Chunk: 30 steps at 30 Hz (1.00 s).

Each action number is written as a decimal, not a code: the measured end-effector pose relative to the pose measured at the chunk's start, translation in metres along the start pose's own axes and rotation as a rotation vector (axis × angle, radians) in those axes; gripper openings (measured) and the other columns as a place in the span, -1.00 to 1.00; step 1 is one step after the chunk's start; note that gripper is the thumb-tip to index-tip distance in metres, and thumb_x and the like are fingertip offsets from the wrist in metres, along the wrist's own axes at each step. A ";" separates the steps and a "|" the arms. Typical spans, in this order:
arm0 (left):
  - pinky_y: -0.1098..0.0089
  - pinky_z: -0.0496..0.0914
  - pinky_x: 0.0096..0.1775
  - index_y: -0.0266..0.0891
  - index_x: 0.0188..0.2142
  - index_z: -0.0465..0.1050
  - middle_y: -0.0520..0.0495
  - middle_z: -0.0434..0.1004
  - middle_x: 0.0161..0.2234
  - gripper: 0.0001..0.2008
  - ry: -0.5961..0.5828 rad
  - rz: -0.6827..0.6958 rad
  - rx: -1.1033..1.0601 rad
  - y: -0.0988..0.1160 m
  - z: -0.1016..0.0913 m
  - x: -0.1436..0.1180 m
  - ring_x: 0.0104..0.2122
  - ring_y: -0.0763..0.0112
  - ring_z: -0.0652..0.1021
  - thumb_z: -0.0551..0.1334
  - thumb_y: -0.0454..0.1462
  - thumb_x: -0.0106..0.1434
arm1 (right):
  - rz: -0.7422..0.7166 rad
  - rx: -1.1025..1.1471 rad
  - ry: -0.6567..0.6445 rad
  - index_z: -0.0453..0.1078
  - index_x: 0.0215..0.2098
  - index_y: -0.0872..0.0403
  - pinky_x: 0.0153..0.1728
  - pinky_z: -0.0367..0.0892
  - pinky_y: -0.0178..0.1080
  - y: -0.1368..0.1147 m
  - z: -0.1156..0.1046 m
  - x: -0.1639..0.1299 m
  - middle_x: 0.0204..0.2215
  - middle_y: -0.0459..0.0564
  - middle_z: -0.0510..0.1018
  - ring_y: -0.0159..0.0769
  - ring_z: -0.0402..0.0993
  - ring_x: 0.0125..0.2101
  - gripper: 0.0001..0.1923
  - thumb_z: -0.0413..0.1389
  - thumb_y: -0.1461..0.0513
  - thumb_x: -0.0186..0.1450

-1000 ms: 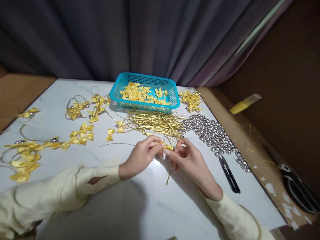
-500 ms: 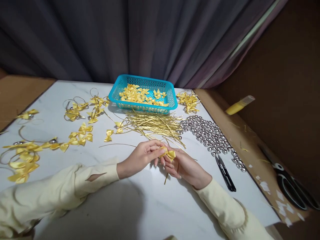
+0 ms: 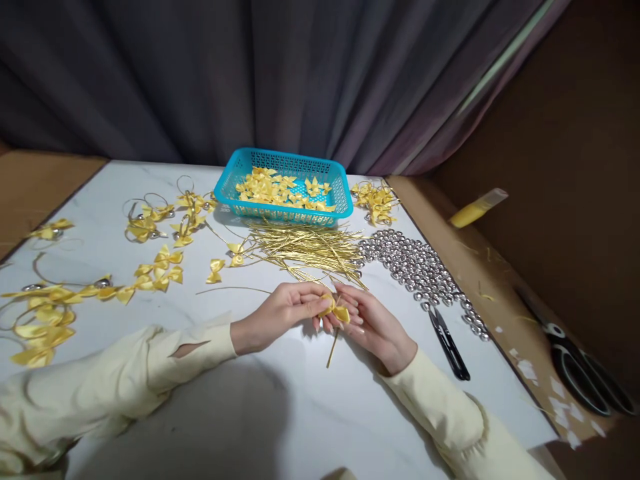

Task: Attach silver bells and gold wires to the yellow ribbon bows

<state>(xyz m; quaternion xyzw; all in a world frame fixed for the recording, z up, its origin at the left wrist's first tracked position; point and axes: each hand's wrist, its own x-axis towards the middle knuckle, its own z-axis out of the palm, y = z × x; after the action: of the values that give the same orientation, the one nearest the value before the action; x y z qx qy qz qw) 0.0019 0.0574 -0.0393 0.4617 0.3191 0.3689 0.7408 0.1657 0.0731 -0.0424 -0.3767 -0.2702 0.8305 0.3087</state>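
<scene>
A yellow satin bow (image 3: 341, 313) is pinched between the thumb and fingers of my left hand (image 3: 293, 308), above the middle of the table. My right hand (image 3: 380, 327) meets it from the right, its fingers curled behind the bow and around a thin gold cord (image 3: 331, 352). The cord's lower end hangs down below the fingers. The exact grip of the right fingertips is partly hidden by the bow. Just beyond both hands lies a pile of gold cords (image 3: 305, 250).
A blue basket (image 3: 227, 193) with yellow bows stands at the back. Silver bells (image 3: 415, 263) are heaped right of the cords, with black thread snips (image 3: 450, 347) nearby. Bows joined with cords and bells (image 3: 47, 320) lie left. Scissors (image 3: 583, 373) and a yellow tube (image 3: 477, 208) are at far right.
My right hand has shifted slightly, its thumb now lifted away from the bow. More of the hanging cord shows. The bow stays in my left fingers, and the view has moved a little.
</scene>
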 end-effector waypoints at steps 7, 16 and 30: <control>0.38 0.38 -0.29 -0.33 -0.30 0.43 -0.10 0.55 -0.44 -0.79 0.015 0.026 0.022 0.004 -0.001 -0.003 -0.38 0.37 0.54 0.22 -0.19 0.21 | -0.046 -0.036 0.075 0.10 -0.64 0.10 -0.63 0.27 -0.44 -0.015 -0.014 0.000 -0.69 -0.18 0.32 -0.54 0.24 -0.70 -0.66 0.05 0.19 0.24; 0.44 0.39 -0.46 -0.31 -0.34 0.32 -0.03 0.50 -0.47 -0.83 0.112 0.197 0.118 0.023 0.003 -0.007 -0.60 0.51 0.50 0.17 -0.21 0.24 | -0.248 -0.152 0.110 0.04 -0.65 0.08 -0.74 0.08 -0.49 -0.034 -0.001 -0.021 -0.75 -0.24 0.25 -0.59 0.07 -0.78 -0.58 0.10 0.09 0.22; 0.55 0.40 -0.49 -0.29 -0.34 0.39 0.08 0.23 -0.46 -0.80 0.248 0.053 -0.048 0.012 0.000 0.000 -0.51 0.60 0.33 0.28 -0.20 0.12 | -0.466 -0.133 0.248 0.12 -0.70 0.09 -0.75 0.02 -0.42 -0.052 -0.011 -0.028 -0.76 -0.21 0.26 -0.59 0.05 -0.81 -0.58 0.16 0.11 0.17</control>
<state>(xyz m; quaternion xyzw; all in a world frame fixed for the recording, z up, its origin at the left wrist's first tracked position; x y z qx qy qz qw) -0.0014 0.0609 -0.0284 0.4029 0.3870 0.4502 0.6966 0.2045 0.0898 -0.0006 -0.4228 -0.3636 0.6650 0.4968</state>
